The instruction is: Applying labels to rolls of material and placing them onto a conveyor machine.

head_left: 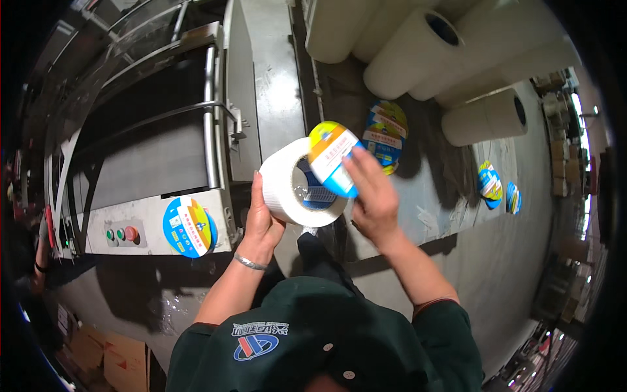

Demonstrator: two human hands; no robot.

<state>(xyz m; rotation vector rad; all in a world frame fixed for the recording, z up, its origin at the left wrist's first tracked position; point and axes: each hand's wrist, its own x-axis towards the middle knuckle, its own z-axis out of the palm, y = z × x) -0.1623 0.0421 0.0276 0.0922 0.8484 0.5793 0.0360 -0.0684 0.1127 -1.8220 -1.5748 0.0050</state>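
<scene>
My left hand (262, 222) is wrapped round the side of a thick white roll (277, 179), tilted so its hollow core faces up and right. A blue printed patch shows inside the core. In my right hand (377, 199) is a round, colourful label (332, 151) in yellow, white and blue, its lower edge by my fingers. The label overlaps the roll's upper right rim; whether they touch I cannot tell. Just beyond my right hand, similar round labels (385, 130) lie on the table.
Large white rolls (405, 59) stand at the far right, and another lies on its side (483, 119). More labels (490, 185) lie on the table's right part. At left, a conveyor machine (150, 157) carries push buttons (123, 234) and a round label (189, 227). Cardboard boxes (111, 359) sit lower left.
</scene>
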